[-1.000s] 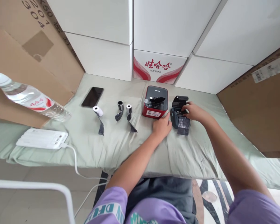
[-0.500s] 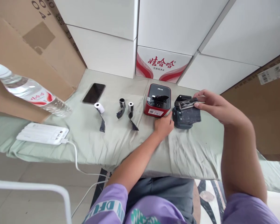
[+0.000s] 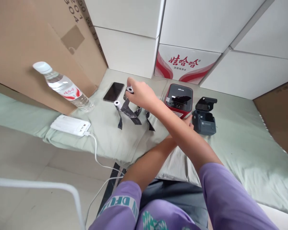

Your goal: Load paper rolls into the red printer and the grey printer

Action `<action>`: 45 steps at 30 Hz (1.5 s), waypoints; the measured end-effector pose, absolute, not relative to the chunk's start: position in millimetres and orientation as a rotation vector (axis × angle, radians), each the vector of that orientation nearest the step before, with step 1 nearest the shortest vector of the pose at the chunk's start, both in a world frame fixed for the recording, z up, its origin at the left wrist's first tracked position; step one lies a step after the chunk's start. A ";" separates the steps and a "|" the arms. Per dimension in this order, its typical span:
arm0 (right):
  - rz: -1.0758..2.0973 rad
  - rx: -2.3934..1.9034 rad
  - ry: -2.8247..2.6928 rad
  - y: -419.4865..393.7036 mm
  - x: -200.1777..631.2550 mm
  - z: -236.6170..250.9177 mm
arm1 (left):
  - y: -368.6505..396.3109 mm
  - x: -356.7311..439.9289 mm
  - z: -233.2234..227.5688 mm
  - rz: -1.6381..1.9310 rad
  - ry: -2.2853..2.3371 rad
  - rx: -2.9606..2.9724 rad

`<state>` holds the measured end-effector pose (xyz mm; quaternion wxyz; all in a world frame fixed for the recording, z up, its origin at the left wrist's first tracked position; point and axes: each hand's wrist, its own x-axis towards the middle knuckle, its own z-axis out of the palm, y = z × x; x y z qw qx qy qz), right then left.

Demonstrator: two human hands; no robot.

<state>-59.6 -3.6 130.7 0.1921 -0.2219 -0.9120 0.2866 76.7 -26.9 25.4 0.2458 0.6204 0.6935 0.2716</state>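
Observation:
My right hand (image 3: 141, 94) is closed on a paper roll (image 3: 130, 89) with a dark strip (image 3: 131, 113) hanging from it, held above the cloth. Just left of it stands a white paper roll (image 3: 117, 103) with its own dark tail. Two more dark tails (image 3: 150, 121) show under my right forearm; their rolls are mostly hidden. My left hand (image 3: 187, 122) rests between the red and black printer (image 3: 180, 97) and the small dark printer (image 3: 204, 123), partly covered by my right forearm. Its visible fingers stretch out apart, holding nothing. The small printer's lid (image 3: 205, 103) stands up.
A black phone (image 3: 113, 91) lies behind the rolls. At left are a water bottle (image 3: 69, 91) and a white power bank (image 3: 70, 125) with a white cable (image 3: 96, 150). Cardboard (image 3: 50, 48) and white boxes (image 3: 127, 51) line the back.
My right hand has carried the roll with its dark strip leftward from above the small printer to beside the other rolls, crossing over my left arm. The left hand stays by the printers.

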 end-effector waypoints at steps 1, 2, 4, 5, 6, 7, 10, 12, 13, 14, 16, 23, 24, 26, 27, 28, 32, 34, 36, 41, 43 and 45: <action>0.741 -0.670 -2.621 -1.4 -73.0 122.6 | -27.1 75.0 26.1 0.756 1.845 1.706; 0.667 -0.712 -2.683 -0.7 -83.9 114.6 | -27.6 73.3 26.9 0.774 1.797 1.711; 0.526 -0.754 -2.811 -2.3 -98.4 99.9 | -29.0 70.8 28.3 0.813 1.733 1.697; 0.475 -0.747 -2.867 -3.6 -102.3 93.7 | -29.5 70.3 28.1 0.828 1.722 1.681; 0.443 -0.729 -2.911 -4.3 -104.3 88.8 | -29.6 70.6 27.1 0.836 1.722 1.670; 0.427 -0.708 -2.942 -4.0 -104.8 85.4 | -29.2 71.5 25.1 0.846 1.727 1.666; 0.403 -0.686 -2.907 6.0 -99.9 86.7 | -23.9 76.5 15.0 0.905 1.716 1.666; 0.348 -0.725 -2.801 18.4 -94.0 94.2 | -19.2 79.2 9.1 0.961 1.669 1.692; 0.307 -0.764 -2.758 24.8 -90.9 98.1 | -17.3 79.8 7.5 0.974 1.640 1.706; 0.264 -0.821 -2.742 30.5 -88.0 100.9 | -15.9 79.9 6.8 0.979 1.613 1.718; 0.202 -0.954 -2.842 38.3 -82.8 101.9 | -14.2 79.5 6.7 0.976 1.595 1.725; 0.431 -0.805 -2.894 44.7 -63.7 83.9 | -8.4 89.0 -12.0 0.955 1.693 1.855; 0.556 -0.745 -2.793 46.6 -59.3 83.3 | -7.8 90.9 -15.5 0.948 1.704 1.882; 0.827 -0.591 -2.574 50.6 -49.2 82.5 | -8.1 94.0 -19.5 0.915 1.720 1.952; 0.966 -0.515 -2.467 51.9 -43.8 81.5 | -9.0 95.3 -19.5 0.882 1.732 1.999; 1.104 -0.448 -2.365 52.4 -38.4 79.9 | -10.6 96.4 -18.0 0.841 1.745 2.048; 1.491 -0.294 -2.048 46.5 -20.0 72.1 | -21.8 98.7 -0.1 0.698 1.759 2.188; 1.553 -0.280 -1.948 41.3 -13.3 71.6 | -28.7 98.4 11.8 0.665 1.762 2.234; 1.579 -0.280 -1.875 36.4 -8.2 74.5 | -34.7 97.9 20.9 0.633 1.793 2.237; 1.599 -0.247 -1.770 24.4 -1.1 85.0 | -42.8 99.8 17.9 0.738 1.725 2.194; 1.595 -0.220 -1.768 17.2 1.2 87.3 | -44.6 101.4 10.5 0.859 1.628 2.251; 1.585 -0.192 -1.788 9.4 4.9 89.1 | -46.3 102.7 5.7 0.933 1.545 2.298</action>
